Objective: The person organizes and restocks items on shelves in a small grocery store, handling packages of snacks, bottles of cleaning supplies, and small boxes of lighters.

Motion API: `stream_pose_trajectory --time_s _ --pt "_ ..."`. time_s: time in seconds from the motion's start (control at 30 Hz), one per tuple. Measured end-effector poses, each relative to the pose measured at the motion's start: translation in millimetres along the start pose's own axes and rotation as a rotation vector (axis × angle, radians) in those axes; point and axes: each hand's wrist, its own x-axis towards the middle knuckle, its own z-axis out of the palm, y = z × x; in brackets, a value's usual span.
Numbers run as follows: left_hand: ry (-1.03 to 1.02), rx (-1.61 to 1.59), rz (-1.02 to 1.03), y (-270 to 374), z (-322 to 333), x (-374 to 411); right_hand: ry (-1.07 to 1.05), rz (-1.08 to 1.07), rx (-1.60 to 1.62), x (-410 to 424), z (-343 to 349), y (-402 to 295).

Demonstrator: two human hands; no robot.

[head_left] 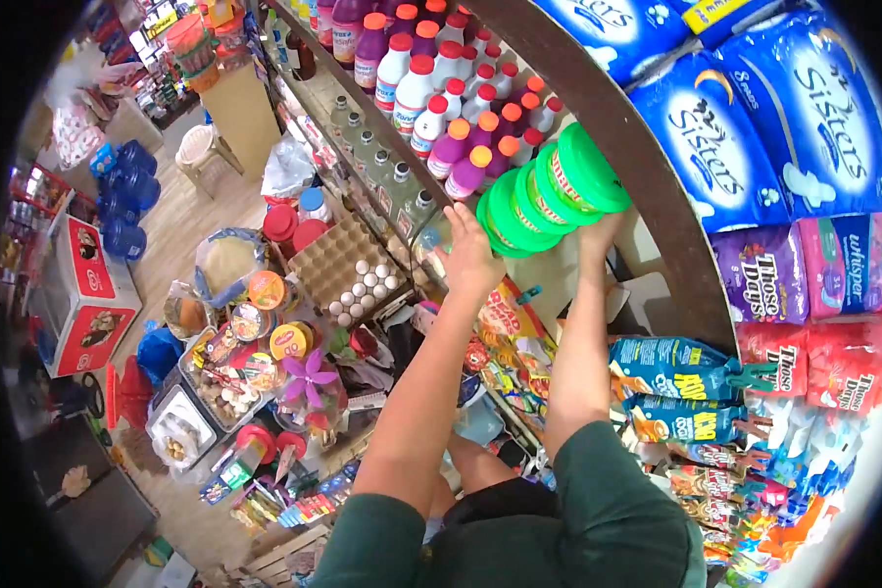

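Several round green plastic tubs [536, 202] with printed labels sit close together in a leaning row on the shelf. My right hand [604, 224] reaches under the tub at the right end, its fingers mostly hidden behind it; whether it grips the tub cannot be told. My left hand [472, 253] is raised at the row's left side, fingers extended and nothing seen in it; contact with the nearest tub is unclear. Beyond the tubs stand rows of white bottles with red caps [414, 92] and purple bottles with orange caps [452, 147].
A dark curved shelf edge [632, 140] runs beside the tubs, with blue sanitary pad packs [705, 140] past it. Coffee sachet strips [676, 367] hang at the right. Lower left are an egg tray [345, 257], jars [268, 290] and clear glass bottles [382, 173].
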Motion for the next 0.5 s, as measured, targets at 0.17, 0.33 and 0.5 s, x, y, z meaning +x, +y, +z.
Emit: stream_pose_trajectory --time_s 0.17,0.33,0.5 --pt "0.063 -0.028 0.068 0.7 9.1 -1.2 0.007 0.442 0.433 -4.1 24.0 81.2" --pt "0.033 0.003 0.080 2.9 13.5 0.3 -0.027 0.921 0.900 -7.6 6.3 103.0" --pt "0.064 0.036 0.065 -5.7 8.1 0.1 0.127 0.704 0.484 -30.3 8.3 -25.8"
